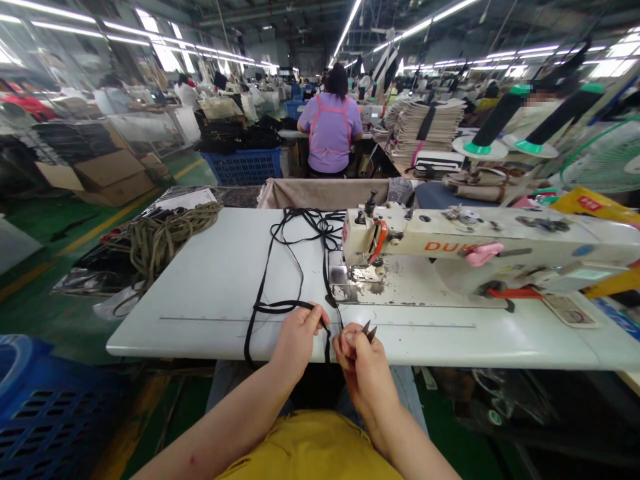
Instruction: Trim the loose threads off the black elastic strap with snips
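My left hand (pixel 299 333) is closed, pinching a narrow black strap (pixel 283 307) near the table's front edge. One stretch of that strap hangs over the edge between my hands. My right hand (pixel 364 353) is wrapped round small thread snips (pixel 371 332), whose pointed blades stick up past the fingers. A thin black strand runs from the machine side down to the fingertips of this hand; whether they grip it I cannot tell. More of the black strap lies in loops on the white table (pixel 210 293), bunched beside the head of the sewing machine (pixel 400 233).
A heap of olive straps (pixel 170 233) lies left of the table. Behind the table stands a beige fabric-lined bin (pixel 325 193). A blue basket (pixel 45 400) is at the lower left. Farther ahead sits a person in a purple shirt (pixel 333 133). Thread cones (pixel 500 120) rise at the right.
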A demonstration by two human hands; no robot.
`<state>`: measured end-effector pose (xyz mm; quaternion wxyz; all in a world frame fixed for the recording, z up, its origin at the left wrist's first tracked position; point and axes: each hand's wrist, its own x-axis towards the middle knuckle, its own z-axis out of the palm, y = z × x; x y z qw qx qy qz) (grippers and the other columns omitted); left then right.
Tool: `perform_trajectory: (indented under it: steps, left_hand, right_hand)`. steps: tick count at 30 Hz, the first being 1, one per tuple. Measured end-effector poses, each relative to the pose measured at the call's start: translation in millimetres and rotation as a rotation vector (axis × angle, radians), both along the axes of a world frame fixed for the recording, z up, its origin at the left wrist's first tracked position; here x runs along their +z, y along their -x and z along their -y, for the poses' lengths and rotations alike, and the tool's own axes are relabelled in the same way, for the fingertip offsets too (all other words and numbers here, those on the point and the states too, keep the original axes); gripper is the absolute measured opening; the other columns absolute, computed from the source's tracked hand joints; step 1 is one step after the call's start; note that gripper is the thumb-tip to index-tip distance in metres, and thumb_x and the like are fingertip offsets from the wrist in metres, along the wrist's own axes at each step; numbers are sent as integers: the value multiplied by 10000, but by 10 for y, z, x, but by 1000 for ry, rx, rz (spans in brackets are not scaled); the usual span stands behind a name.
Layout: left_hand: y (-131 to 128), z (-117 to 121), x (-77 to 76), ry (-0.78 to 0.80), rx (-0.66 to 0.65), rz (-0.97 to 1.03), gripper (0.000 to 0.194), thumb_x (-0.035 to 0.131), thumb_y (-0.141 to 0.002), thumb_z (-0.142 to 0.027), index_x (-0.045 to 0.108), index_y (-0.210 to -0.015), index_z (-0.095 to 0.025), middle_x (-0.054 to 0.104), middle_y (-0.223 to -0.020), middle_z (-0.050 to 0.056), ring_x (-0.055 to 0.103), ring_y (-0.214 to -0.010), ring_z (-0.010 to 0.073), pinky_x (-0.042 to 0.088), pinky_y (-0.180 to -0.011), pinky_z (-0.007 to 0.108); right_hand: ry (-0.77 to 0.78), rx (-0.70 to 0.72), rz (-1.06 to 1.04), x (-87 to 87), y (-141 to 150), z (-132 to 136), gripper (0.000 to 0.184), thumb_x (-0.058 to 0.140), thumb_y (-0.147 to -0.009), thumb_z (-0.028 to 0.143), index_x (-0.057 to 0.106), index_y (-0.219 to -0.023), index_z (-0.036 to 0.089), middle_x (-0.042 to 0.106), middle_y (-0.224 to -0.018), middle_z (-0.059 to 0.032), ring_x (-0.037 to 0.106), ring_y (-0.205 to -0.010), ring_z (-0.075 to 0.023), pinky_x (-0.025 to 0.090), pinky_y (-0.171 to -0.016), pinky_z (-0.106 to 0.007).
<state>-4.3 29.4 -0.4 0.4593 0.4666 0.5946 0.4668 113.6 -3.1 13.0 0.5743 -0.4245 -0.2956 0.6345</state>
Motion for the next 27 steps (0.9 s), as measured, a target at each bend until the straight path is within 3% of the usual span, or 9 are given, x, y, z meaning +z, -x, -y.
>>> perform_trajectory:
  steps: [6, 11, 12, 13, 16, 20, 22, 25, 27]
  left_hand:
    - [120, -164, 7, -47, 122, -100, 375, 579, -863, -459, 626, -586, -210, 478, -514, -23, 472, -532, 159, 333, -543, 284]
    - [615, -533, 393, -156, 450, -106, 421, 375, -979, -460, 531, -677, -212, 498, -609, -8, 426, -549, 140, 316, -515, 259]
    - [660, -571, 476, -190, 440, -93, 378, 446, -958, -467, 553, -708, -204, 536, -645, -3, 448, -564, 131, 334, -520, 247]
    - [666, -585, 543, -206, 329, -51, 362, 523, -928, -485, 572, -719, -193, 558, -656, 3, 458, -561, 123, 340, -514, 238]
    - [510, -506, 630, -141, 41, 139, 416, 652, -843, -559, 612, -714, -165, 582, -639, 9, 449, -511, 97, 325, -465, 217]
    - [290, -315, 555, -33, -27, 246, 445, 689, -813, -584, 664, -764, -143, 601, -631, 10, 483, -480, 89, 350, -441, 208]
    - [258, -243, 508, -5, -68, 219, 446, 686, -825, -582, 690, -807, -137, 624, -630, 18, 522, -478, 100, 388, -451, 214]
    - [246, -166, 475, 51, -149, 209, 453, 670, -844, -581, 706, -850, -130, 638, -582, 25, 560, -466, 120, 435, -477, 226]
    - [243, -136, 471, 75, -185, 225, 452, 657, -858, -580, 706, -864, -131, 636, -557, 23, 571, -467, 129, 451, -495, 232]
  right_hand:
    - [102, -27, -55, 26, -29, 136, 253, 605, -699, 288, 422, -540, 217, 348, -497, 71, 250, -467, -85, 145, -437, -236]
    - [283, 103, 13, -199, -131, 440, 267, 601, -728, 332, 445, -542, 220, 337, -451, 81, 239, -417, -78, 127, -419, -233]
    - [317, 201, 52, -216, -164, 468, 270, 603, -739, 355, 471, -549, 217, 353, -442, 79, 249, -410, -80, 141, -414, -227]
    - [305, 316, 122, -209, -201, 472, 260, 611, -758, 368, 527, -575, 204, 409, -447, 65, 293, -412, -85, 188, -421, -220]
    - [61, 570, 452, -63, -328, 351, 222, 702, -796, 366, 695, -696, 168, 667, -656, -25, 562, -586, -143, 417, -589, -251]
    - [-167, 413, 672, 172, -448, 93, 275, 702, -825, 332, 663, -595, 187, 738, -991, -81, 636, -774, -196, 476, -747, -324]
    - [-216, 274, 713, 204, -431, 7, 92, 695, -814, 294, 720, -815, 205, 728, -1043, -67, 591, -717, -171, 468, -705, -314]
    - [-215, 254, 625, 146, -299, -49, 379, 725, -804, 316, 654, -1163, 218, 702, -1095, -59, 524, -636, -134, 442, -610, -275]
    - [-193, 328, 503, 79, -190, -52, 357, 722, -823, 369, 632, -1124, 200, 690, -962, -33, 494, -590, -120, 408, -549, -251]
